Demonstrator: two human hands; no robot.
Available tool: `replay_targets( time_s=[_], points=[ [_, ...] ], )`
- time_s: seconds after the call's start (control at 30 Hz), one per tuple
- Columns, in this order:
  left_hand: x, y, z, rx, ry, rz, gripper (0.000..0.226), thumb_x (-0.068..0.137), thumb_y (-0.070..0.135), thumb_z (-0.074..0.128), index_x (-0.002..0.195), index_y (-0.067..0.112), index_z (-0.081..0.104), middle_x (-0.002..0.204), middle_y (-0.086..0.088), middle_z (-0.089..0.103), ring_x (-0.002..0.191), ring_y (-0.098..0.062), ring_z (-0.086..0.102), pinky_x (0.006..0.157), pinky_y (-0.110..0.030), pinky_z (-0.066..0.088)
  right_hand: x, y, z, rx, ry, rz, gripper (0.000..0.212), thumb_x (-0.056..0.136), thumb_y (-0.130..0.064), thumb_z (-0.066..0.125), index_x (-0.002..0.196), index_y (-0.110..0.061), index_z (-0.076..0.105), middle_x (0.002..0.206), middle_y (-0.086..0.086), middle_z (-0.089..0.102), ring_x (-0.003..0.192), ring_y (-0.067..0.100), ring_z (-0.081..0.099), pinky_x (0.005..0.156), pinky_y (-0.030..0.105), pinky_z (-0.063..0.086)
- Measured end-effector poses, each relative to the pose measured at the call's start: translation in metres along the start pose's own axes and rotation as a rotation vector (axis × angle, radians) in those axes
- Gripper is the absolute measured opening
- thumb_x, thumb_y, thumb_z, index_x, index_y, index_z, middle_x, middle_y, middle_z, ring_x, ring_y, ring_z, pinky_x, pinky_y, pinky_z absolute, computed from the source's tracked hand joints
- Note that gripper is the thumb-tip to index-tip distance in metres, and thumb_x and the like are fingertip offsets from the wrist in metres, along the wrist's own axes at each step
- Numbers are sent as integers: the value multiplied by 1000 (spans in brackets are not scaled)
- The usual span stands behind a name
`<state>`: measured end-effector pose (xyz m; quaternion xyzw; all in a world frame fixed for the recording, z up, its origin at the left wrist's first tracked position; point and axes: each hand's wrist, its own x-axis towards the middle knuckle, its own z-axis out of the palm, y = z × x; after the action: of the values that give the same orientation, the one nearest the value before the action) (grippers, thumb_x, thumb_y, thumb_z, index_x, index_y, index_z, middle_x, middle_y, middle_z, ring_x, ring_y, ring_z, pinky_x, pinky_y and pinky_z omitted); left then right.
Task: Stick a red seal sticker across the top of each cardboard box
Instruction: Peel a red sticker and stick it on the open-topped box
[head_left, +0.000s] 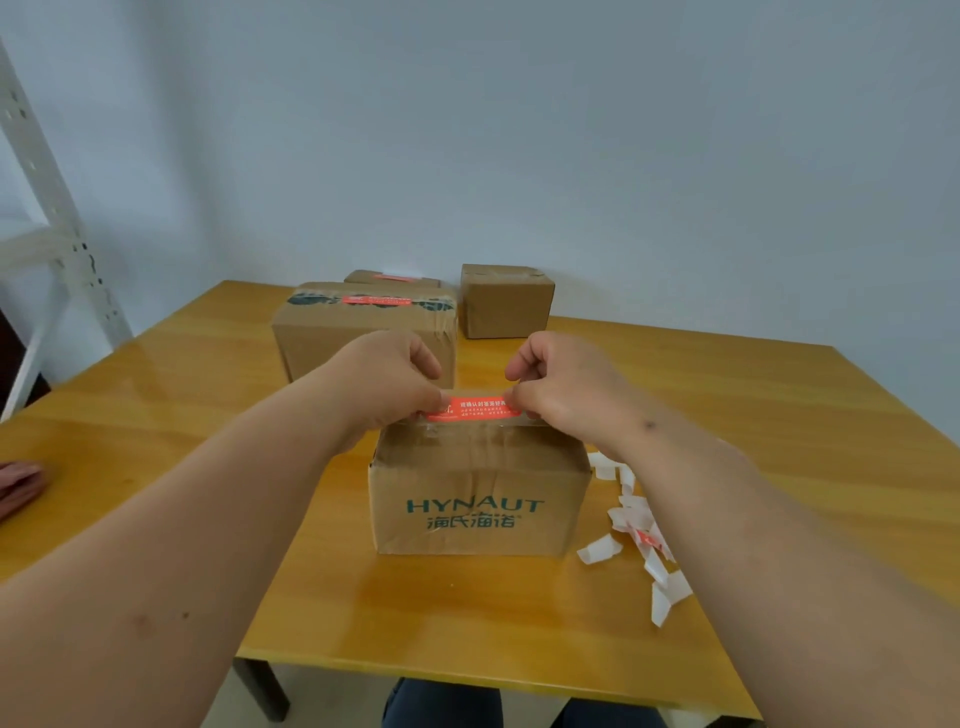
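A cardboard box printed HYNAUT (478, 488) stands on the table in front of me. Over its top I hold a red seal sticker (475, 408) stretched level. My left hand (389, 384) pinches the sticker's left end and my right hand (558, 387) pinches its right end. Whether the sticker touches the box top I cannot tell. Behind it, a larger box (358, 332) has a red sticker (376, 300) on its top. A small box (392, 279) at the back also shows a red sticker. Another box (506, 301) at the back right shows none.
A heap of white backing strips (641, 540) lies on the yellow wooden table (727, 415) right of the near box. Another person's hand (18, 486) rests at the left edge. A white metal rack (57, 218) stands at the left by the wall.
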<state>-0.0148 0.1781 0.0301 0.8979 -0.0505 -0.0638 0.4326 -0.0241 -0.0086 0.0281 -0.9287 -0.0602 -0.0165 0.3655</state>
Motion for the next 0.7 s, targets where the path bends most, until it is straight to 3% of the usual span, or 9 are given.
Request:
replay_targets(
  time_s=[0.17, 0.4, 0.7],
  points=[
    [0, 9, 6, 305, 36, 69, 6, 82, 16, 71, 80, 16, 65, 85, -2, 65, 76, -13, 56, 67, -28, 48, 1, -3, 4, -105, -4, 15, 12, 85, -14, 63, 85, -26, 57, 87, -8, 58, 80, 10, 55, 62, 24, 41],
    [5, 8, 12, 487, 44, 96, 6, 82, 23, 69, 80, 19, 64, 84, 1, 64, 80, -14, 59, 65, -28, 50, 4, -3, 8, -198, -18, 22, 11, 85, -17, 64, 84, -26, 57, 87, -8, 58, 81, 11, 56, 63, 25, 43],
    [9, 9, 17, 588, 47, 112, 5, 83, 24, 68, 83, 21, 64, 82, 4, 62, 77, -12, 58, 64, -27, 49, 2, -7, 12, -300, -24, 20, 9, 83, -18, 62, 89, -24, 58, 88, -7, 58, 85, 14, 56, 75, 32, 51]
  ],
)
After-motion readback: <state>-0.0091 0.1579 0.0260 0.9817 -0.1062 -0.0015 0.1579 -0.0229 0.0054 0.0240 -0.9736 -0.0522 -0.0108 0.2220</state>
